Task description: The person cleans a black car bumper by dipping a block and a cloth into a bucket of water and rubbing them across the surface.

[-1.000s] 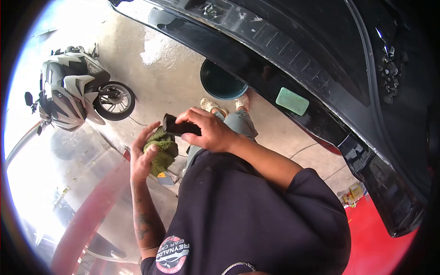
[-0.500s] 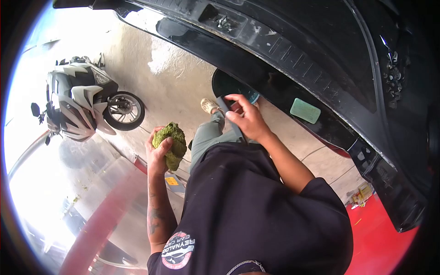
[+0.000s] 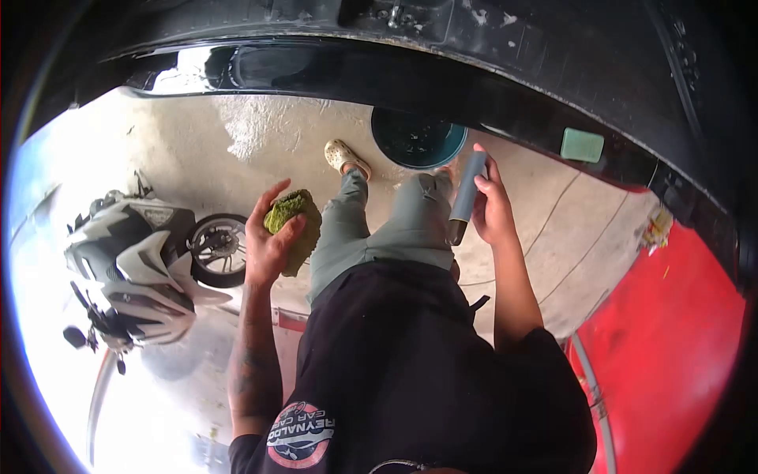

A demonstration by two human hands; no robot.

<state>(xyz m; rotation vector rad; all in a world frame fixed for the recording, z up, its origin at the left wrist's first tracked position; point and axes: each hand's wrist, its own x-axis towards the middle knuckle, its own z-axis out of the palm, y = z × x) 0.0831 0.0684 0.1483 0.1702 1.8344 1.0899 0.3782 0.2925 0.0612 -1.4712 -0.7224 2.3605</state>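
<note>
My left hand (image 3: 270,235) is closed around a shaggy green wash sponge (image 3: 303,237), thumb across its front. My right hand (image 3: 493,207) grips a grey tube-like tool (image 3: 469,186) with a dark end pointing down toward my lap; its exact kind I cannot make out. Beyond my right hand, a pale green rectangular sponge-like block (image 3: 582,145) rests on the glossy black car bumper (image 3: 332,73). A round dark bucket with a teal inner wall (image 3: 452,148) stands on the floor, partly hidden under the bumper edge.
A grey-and-white motorcycle (image 3: 142,268) stands at the left. The car's black trunk sill (image 3: 537,47) spans the top. At the right is a glossy red surface (image 3: 671,316), with small yellowish items (image 3: 657,229) near its edge. Wet patches mark the concrete floor (image 3: 268,130).
My view has turned, so more of the bucket shows. My right hand has moved rightward with the grey tool, away from my body's middle. My left hand still holds the green sponge.
</note>
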